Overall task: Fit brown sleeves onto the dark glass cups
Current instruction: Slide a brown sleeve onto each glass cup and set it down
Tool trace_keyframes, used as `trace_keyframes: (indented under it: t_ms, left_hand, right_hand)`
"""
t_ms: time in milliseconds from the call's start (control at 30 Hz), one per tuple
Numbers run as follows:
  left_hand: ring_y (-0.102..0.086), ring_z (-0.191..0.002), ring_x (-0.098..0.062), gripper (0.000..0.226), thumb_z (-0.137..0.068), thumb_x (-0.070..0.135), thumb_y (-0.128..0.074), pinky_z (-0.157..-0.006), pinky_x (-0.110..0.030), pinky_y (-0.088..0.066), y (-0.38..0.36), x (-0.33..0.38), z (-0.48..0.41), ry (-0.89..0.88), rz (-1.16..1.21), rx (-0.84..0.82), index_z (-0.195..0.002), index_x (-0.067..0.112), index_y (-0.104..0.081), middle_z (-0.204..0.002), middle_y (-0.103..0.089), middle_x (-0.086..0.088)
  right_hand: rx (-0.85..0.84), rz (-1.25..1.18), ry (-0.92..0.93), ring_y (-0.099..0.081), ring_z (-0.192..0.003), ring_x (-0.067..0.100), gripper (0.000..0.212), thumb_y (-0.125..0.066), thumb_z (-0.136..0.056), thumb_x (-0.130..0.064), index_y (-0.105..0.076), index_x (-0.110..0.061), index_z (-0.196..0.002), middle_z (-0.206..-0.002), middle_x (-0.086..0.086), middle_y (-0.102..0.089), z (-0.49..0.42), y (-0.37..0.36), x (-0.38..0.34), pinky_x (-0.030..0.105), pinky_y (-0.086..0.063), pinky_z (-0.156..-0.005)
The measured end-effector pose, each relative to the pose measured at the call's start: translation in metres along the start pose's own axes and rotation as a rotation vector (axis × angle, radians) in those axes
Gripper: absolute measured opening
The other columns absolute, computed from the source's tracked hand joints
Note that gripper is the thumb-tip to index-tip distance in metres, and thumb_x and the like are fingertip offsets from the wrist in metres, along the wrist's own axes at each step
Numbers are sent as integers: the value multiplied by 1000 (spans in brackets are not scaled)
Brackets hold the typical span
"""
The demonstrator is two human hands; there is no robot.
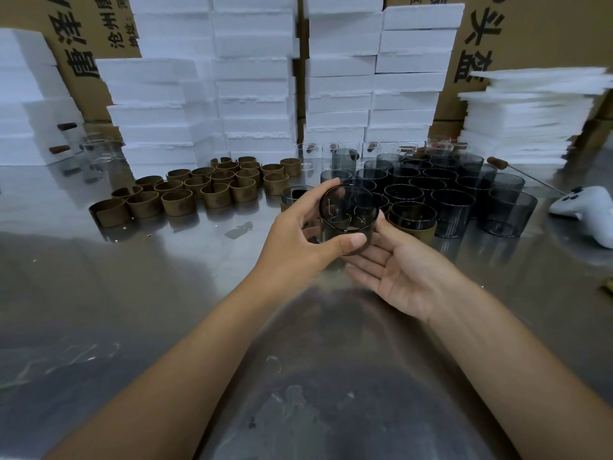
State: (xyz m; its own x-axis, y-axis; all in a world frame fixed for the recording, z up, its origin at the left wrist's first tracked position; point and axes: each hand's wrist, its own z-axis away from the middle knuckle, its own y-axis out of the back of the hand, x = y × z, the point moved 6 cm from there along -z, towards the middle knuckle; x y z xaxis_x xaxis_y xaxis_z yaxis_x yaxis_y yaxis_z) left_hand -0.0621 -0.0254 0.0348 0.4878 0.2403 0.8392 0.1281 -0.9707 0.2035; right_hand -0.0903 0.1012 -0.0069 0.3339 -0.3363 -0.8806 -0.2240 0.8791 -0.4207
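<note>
Smoky round glass cup [348, 210] is held tilted, mouth toward the camera, above the middle of the scuffed steel tabletop [166, 293]. Left hand [298, 234] is curled round it. Right hand [398, 270] is spread flat, palm up, at its base. Brown curled sleeves [179, 202] are massed far left, dark cups [441, 190] far right.

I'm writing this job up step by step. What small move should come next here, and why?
Probably bring the open right hand up against the base of the dark glass cup to seat the brown sleeve. The left hand grips the cup, tilted with its mouth toward the camera, and the sleeve shows beside the thumb. Whether it sits fully home cannot be told.
</note>
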Motion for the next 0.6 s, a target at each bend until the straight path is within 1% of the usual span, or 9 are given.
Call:
trace_keyframes:
  t_ms: [133,200,233,300,333,400,433,500,600]
  left_hand:
    - [-59,-108,5,55,-67,28,-76,-89,-13,-47,2,1,0,19,12,13,-116,41,-54,-106,-67,27]
    - [-63,-103,4,54,-66,30,-80,-86,-13,-49,3,0,0,56,82,35,-116,32,-59,-106,-70,16]
    - [-64,-97,5,58,-65,32,-83,-80,-11,-50,3,0,0,88,137,52,-118,26,-61,-104,-71,11]
    - [-65,-83,8,63,-63,43,-74,-61,-2,-45,4,-1,0,161,195,92,-120,18,-63,-98,-71,9]
    - [-66,-84,5,64,-62,47,-68,-58,-3,-44,4,-4,1,204,202,99,-119,17,-64,-97,-71,6]
    - [-69,-96,-13,59,-66,51,-64,-75,-15,-52,2,-9,1,272,238,69,-112,14,-69,-102,-73,-4]
    - [-69,-98,-19,54,-68,51,-63,-81,-22,-54,1,-10,1,291,267,49,-106,13,-71,-102,-73,-8]
    - [-70,-94,-17,48,-69,51,-63,-80,-25,-56,-1,-12,1,315,326,26,-97,14,-73,-100,-74,-10]
    - [-70,-93,-17,39,-68,48,-70,-80,-25,-56,-4,-15,1,318,393,8,-90,16,-75,-97,-74,-9]
  right_hand:
    - [-45,23,3,-73,-70,12,38,-48,-95,-45,-68,-14,-102,-80,2,-75,3,-4,0,31,-53,-74]
    - [-26,66,63,-72,-66,11,36,-47,-96,-45,-68,-16,-99,-75,0,-74,5,-7,-4,27,-54,-62]
    - [-5,111,115,-71,-67,10,36,-46,-96,-47,-68,-18,-97,-76,-1,-74,6,-8,-7,24,-54,-57]
    - [31,251,241,-73,-80,12,41,-46,-92,-55,-69,-22,-98,-87,0,-76,9,-11,-13,24,-54,-63]
    - [31,317,304,-72,-89,14,46,-48,-86,-60,-70,-23,-102,-94,0,-76,11,-14,-15,25,-54,-70]
    - [1,402,395,-69,-99,12,58,-52,-73,-64,-69,-22,-109,-102,-2,-74,16,-20,-18,28,-52,-84]
    - [-14,430,419,-68,-98,8,59,-53,-70,-63,-69,-21,-108,-101,-4,-74,18,-22,-18,26,-50,-86]
    - [-13,459,441,-68,-92,3,51,-55,-72,-58,-70,-20,-102,-94,-6,-74,19,-23,-18,22,-48,-83]
    - [-4,467,433,-68,-94,6,40,-55,-83,-51,-71,-20,-103,-96,-6,-75,18,-22,-18,25,-49,-87]
